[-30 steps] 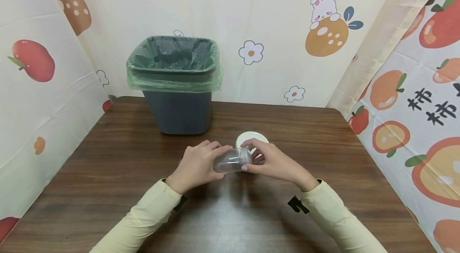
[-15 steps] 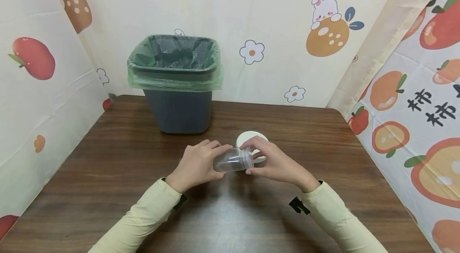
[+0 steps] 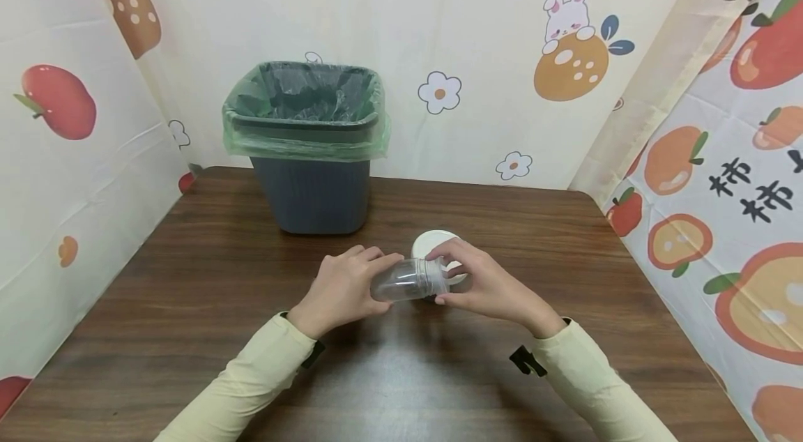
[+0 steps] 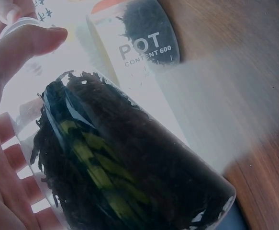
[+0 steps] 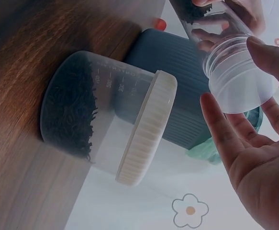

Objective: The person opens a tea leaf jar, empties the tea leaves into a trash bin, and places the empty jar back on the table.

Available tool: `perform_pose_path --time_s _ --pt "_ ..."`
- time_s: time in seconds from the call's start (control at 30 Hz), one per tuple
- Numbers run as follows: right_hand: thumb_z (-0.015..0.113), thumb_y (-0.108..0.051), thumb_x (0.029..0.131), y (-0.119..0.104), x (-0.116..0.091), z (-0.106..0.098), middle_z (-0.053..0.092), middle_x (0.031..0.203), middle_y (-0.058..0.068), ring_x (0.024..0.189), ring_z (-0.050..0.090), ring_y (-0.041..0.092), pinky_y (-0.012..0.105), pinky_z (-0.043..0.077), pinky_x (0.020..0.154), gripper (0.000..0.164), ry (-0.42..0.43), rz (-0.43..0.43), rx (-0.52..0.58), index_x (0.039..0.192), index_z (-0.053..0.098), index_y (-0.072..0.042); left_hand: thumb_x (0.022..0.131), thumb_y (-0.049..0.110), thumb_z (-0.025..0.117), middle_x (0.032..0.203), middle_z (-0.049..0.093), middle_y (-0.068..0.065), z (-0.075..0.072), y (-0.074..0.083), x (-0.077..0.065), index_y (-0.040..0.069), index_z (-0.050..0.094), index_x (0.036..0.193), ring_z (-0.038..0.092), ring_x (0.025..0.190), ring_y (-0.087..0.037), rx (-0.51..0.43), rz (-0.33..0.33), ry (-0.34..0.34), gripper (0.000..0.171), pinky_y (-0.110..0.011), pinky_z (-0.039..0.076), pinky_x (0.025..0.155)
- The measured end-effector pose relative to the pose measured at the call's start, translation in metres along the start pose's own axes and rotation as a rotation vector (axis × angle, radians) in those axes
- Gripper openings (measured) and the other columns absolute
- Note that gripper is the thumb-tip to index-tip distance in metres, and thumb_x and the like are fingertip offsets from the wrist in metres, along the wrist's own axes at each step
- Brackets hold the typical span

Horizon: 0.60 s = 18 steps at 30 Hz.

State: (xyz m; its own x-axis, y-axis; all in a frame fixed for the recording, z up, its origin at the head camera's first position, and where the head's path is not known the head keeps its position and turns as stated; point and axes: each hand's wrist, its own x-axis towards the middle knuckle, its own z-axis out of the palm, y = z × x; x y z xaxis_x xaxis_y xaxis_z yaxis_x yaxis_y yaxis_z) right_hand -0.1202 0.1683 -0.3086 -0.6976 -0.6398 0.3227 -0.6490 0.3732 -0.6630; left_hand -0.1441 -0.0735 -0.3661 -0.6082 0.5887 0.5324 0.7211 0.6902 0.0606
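A clear plastic jar [image 3: 398,280] lies tilted on its side in my left hand [image 3: 343,292], its mouth towards the right. In the left wrist view dark, shredded, dried leaf-like pieces [image 4: 115,143] lie inside it. My right hand [image 3: 492,288] has thumb and fingers around a translucent lid [image 5: 242,86] at the mouth; the neck's screw threads show beside the lid. Just behind the hands stands a second jar [image 5: 72,103], upright, with a ribbed white lid [image 3: 433,241] and similar dark pieces in its lower part.
A dark bin [image 3: 316,198] with a green liner bag [image 3: 301,146] stands at the back left of the brown wooden table [image 3: 521,226]. Patterned cloth [image 3: 489,44] hangs behind the table and along both sides.
My right hand has shifted slightly right with the lid, showing more of the jar's neck. My left hand stays nearly still on the jar.
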Motion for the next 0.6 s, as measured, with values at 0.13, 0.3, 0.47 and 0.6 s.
perform_pose_path --time_s 0.13,0.3,0.47,0.6 --pt "0.072 0.006 0.067 0.001 -0.001 -0.002 0.05 0.106 0.009 0.092 0.053 0.025 0.039 0.051 0.071 0.049 -0.001 0.009 0.016 0.109 0.048 -0.003 0.057 0.043 0.076 0.086 0.054 0.009 0.0 0.0 -0.001 0.027 0.056 0.114 0.051 0.073 -0.009 0.003 -0.003 0.001 0.062 -0.027 0.042 0.044" --pt "0.072 0.005 0.067 0.003 -0.004 -0.004 0.051 0.106 0.01 0.093 0.053 0.025 0.04 0.05 0.075 0.05 0.009 0.018 -0.012 0.11 0.048 -0.003 0.058 0.044 0.076 0.086 0.055 0.009 0.0 -0.001 -0.003 0.027 0.056 0.114 0.051 0.072 -0.009 0.006 -0.001 0.005 0.062 -0.026 0.042 0.044" --pt "0.074 0.003 0.067 0.008 -0.007 -0.009 0.051 0.104 0.008 0.092 0.054 0.024 0.041 0.049 0.076 0.051 0.039 0.012 -0.054 0.111 0.049 -0.004 0.057 0.043 0.076 0.085 0.055 0.009 -0.001 -0.002 -0.004 0.027 0.056 0.113 0.051 0.072 -0.009 0.003 -0.001 0.016 0.061 -0.027 0.042 0.044" --pt "0.074 0.005 0.065 0.011 -0.009 -0.014 0.05 0.103 0.01 0.089 0.055 0.022 0.038 0.05 0.074 0.052 0.065 0.016 -0.069 0.11 0.049 -0.002 0.057 0.042 0.076 0.086 0.055 0.008 -0.002 -0.003 -0.004 0.027 0.056 0.113 0.051 0.072 -0.01 -0.001 -0.003 0.02 0.062 -0.028 0.043 0.045"
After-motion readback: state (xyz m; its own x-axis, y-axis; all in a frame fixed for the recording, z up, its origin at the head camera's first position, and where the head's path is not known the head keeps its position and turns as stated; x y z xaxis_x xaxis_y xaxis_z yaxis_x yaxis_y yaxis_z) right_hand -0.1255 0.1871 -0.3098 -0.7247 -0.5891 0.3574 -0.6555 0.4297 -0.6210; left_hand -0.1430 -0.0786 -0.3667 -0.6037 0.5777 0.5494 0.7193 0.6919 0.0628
